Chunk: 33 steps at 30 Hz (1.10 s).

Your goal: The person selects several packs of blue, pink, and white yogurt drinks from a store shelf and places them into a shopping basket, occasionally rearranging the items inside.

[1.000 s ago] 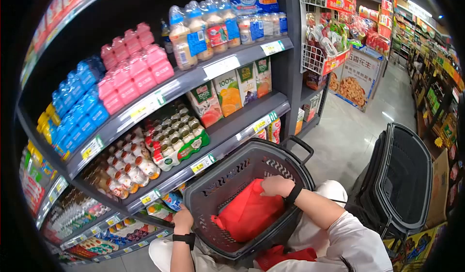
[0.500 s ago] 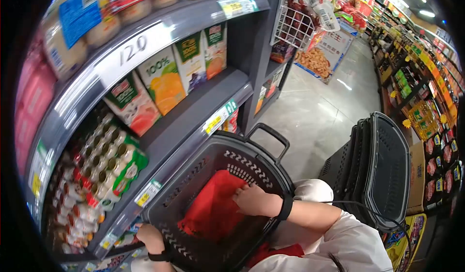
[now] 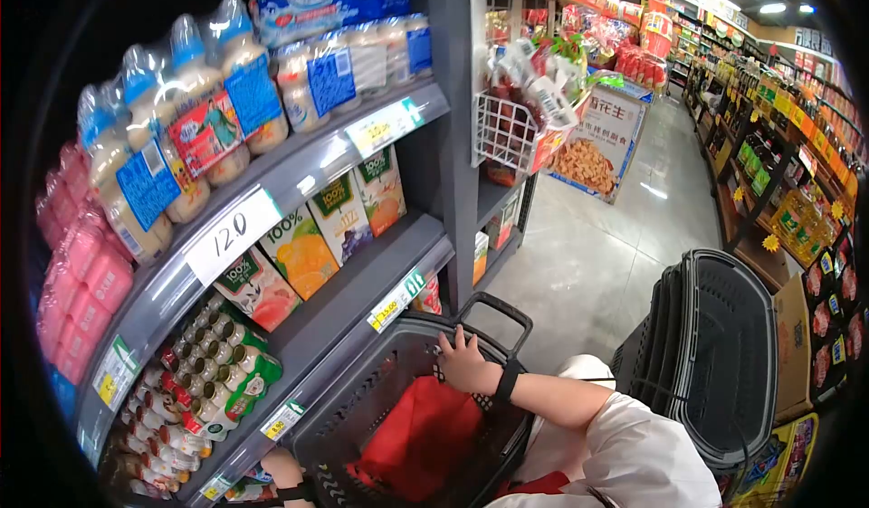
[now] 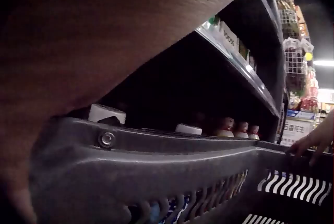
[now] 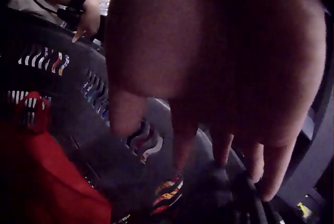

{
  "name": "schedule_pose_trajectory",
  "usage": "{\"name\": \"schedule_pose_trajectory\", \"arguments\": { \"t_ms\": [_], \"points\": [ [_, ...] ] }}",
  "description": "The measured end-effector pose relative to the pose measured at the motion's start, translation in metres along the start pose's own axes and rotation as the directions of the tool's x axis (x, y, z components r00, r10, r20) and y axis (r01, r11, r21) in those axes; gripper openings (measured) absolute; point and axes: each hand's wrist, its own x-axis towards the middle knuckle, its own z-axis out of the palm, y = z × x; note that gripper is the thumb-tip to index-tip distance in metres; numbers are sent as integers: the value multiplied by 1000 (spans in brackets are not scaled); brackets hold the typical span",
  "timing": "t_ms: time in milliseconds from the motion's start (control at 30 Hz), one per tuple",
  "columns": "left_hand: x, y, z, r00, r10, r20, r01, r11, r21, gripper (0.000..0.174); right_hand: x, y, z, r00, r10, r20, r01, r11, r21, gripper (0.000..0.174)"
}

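Observation:
A black plastic shopping basket (image 3: 348, 417) stands against the shelf, with a red cloth-like bundle (image 3: 421, 431) lying inside it. At the basket's near left corner, my left hand (image 3: 282, 465) holds the rim; in the right wrist view its thumb hangs over the inner side, and the fingers are mostly hidden. My right hand (image 3: 468, 365) is above the far side of the basket, fingers spread and fairly straight. Its fingertips overlap the rim near the raised handle (image 3: 507, 313) and hold nothing. The red bundle (image 5: 52, 177) lies below the right hand in the right wrist view.
Shelves on the left carry juice cartons (image 3: 303, 255), shrink-wrapped bottles (image 3: 195, 114) and a pack of small cans (image 3: 222, 368). A stack of black baskets (image 3: 724, 354) stands on the floor at right. Beyond, an aisle (image 3: 615, 246) runs past a wire rack (image 3: 507, 132).
My right hand has left the red bundle and moved to the basket's far rim, its fingers spreading. The left hand stays at the near left corner. The head view has turned rightward.

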Motion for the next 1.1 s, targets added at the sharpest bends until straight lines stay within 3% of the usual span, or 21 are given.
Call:
{"name": "schedule_pose_trajectory", "arguments": {
  "t_ms": [67,133,233,267,367,400,500,567,633,767,833,900,967,1033,1100],
  "points": [
    [14,6,-16,969,-39,244,66,993,-101,26,-2,9,3,999,-37,-16,37,999,-21,43],
    [17,16,-26,921,-91,378,126,990,-69,29,-5,15,4,998,-38,-54,39,999,6,40],
    [24,33,-13,941,-198,275,158,974,161,24,-8,17,-1,998,-39,-57,45,995,94,43],
    [24,33,-15,934,-214,287,199,977,80,28,-8,17,0,997,-43,-59,52,988,148,44],
    [-11,19,-56,960,162,227,-161,987,-23,38,-13,17,-13,996,-67,66,42,945,323,49],
    [-28,12,-102,943,186,276,-152,979,-138,45,-12,17,-10,992,-79,101,40,941,335,49],
    [-62,-14,-174,924,381,-28,-329,754,-569,45,-14,14,-14,979,-73,190,7,945,328,45],
    [-83,-32,-255,907,396,-145,-377,608,-699,38,-18,14,-15,980,-71,186,10,950,311,41],
    [-89,-47,-298,881,245,-405,-463,620,-633,29,-24,14,-23,976,-96,195,21,934,355,44],
    [-87,-78,-394,591,159,-791,-704,581,-408,23,-16,15,-19,977,-148,153,76,914,400,46],
    [-75,-90,-431,516,115,-849,-742,555,-376,26,-10,13,-22,975,-144,169,60,904,423,47],
    [-46,-108,-455,362,103,-927,-753,618,-225,32,-16,18,-32,984,-147,103,81,875,477,50],
    [-1,-129,-471,347,22,-938,-750,606,-263,38,-17,20,-33,993,-114,38,75,838,541,52],
    [40,-148,-483,266,-58,-962,-645,731,-223,42,-14,24,-30,993,-109,38,70,829,555,53],
    [77,-163,-491,252,-146,-957,-601,752,-273,50,-12,27,-23,996,-81,29,54,851,522,54]
  ]
}}
